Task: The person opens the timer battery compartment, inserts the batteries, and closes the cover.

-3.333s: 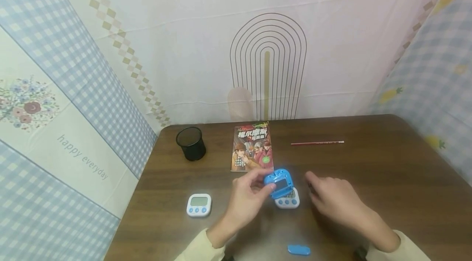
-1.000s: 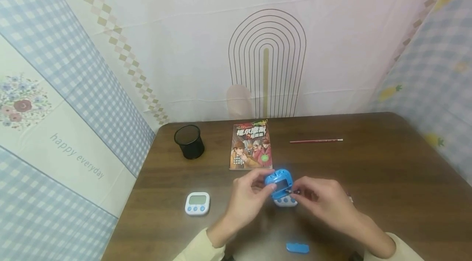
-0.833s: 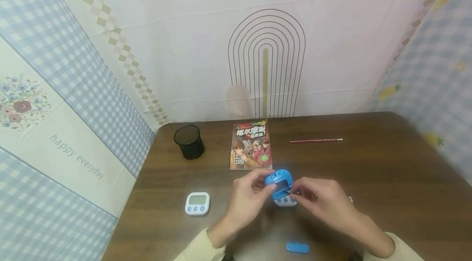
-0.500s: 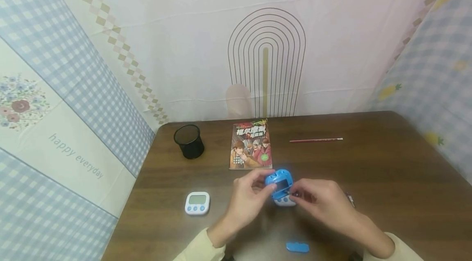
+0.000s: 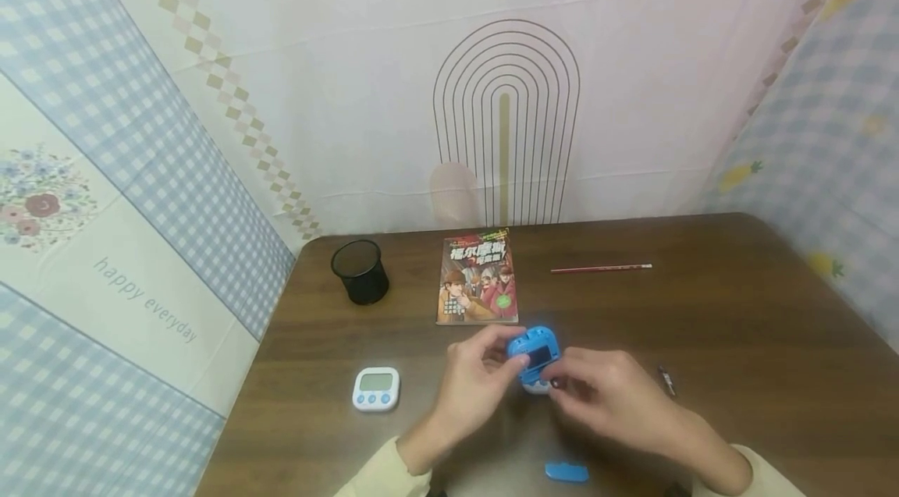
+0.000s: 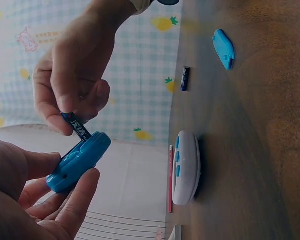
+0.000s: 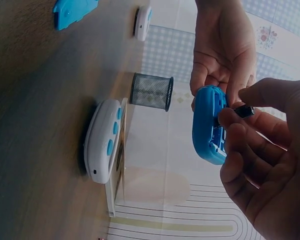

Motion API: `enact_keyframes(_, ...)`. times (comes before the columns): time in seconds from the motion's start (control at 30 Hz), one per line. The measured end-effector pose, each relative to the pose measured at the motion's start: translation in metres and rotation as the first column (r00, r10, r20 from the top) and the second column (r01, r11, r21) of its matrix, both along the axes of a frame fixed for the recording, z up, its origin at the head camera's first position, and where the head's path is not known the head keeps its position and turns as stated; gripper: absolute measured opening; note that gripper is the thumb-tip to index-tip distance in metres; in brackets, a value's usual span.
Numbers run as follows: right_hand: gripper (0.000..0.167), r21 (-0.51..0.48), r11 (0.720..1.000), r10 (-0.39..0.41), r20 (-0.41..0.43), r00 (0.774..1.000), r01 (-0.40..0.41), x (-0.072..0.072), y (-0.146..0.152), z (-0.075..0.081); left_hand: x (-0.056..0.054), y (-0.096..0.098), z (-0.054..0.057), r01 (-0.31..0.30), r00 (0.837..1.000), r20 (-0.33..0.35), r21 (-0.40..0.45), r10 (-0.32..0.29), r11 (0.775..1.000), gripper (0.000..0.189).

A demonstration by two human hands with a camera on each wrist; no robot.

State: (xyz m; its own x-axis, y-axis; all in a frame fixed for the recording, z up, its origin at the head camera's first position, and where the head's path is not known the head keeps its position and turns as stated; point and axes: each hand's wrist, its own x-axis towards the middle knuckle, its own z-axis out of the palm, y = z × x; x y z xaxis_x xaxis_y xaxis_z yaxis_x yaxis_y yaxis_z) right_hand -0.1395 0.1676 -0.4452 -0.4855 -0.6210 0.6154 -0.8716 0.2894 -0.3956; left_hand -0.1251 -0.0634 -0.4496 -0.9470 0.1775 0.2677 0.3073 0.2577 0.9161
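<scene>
My left hand (image 5: 472,381) grips a blue, rounded plastic device (image 5: 537,347) by its edge, raised off the table, its open battery bay facing me. Thumb and fingers of my right hand (image 5: 609,392) pinch a small dark battery (image 6: 77,127), one end at the edge of the device. In the right wrist view, the battery's end (image 7: 244,111) pokes out between the fingers, over the bay. A white timer with blue buttons (image 7: 104,141) lies below the device, mostly hidden in the head view. A second battery (image 5: 666,381) lies on the table to the right.
A blue battery cover (image 5: 566,472) lies near the front of the wooden table (image 5: 295,419). Another white timer (image 5: 376,389) is at the left. Farther back are a black mesh cup (image 5: 361,272), a comic-style book (image 5: 478,278) and a red pencil (image 5: 602,269).
My right hand has come from the right to the device, bringing the battery to its bay. Since then it has dipped slightly, the battery tilting. The other battery has come into view.
</scene>
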Motion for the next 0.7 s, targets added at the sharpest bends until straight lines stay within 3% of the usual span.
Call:
enact_keyframes(0.13,0.014,-0.005,1.000,0.010,-0.001,1.000,-0.010,0.0003,-0.0006,-0.0012,0.0002,-0.0002,-0.0010,0.000,1.000,-0.003,-0.003,0.000,1.000,0.030)
enact_keyframes(0.3,0.023,-0.013,1.000,-0.008,0.015,1.000,0.008,0.0005,-0.0015,-0.0016,0.0006,-0.0004,-0.0010,0.002,1.000,-0.011,-0.001,-0.002,1.000,0.030)
enact_keyframes(0.7,0.040,-0.059,0.985,-0.154,0.147,0.977,0.165,0.0064,-0.0078,-0.0061,0.0028,0.0031,0.0003,0.019,0.999,-0.033,0.012,-0.018,1.000,0.031)
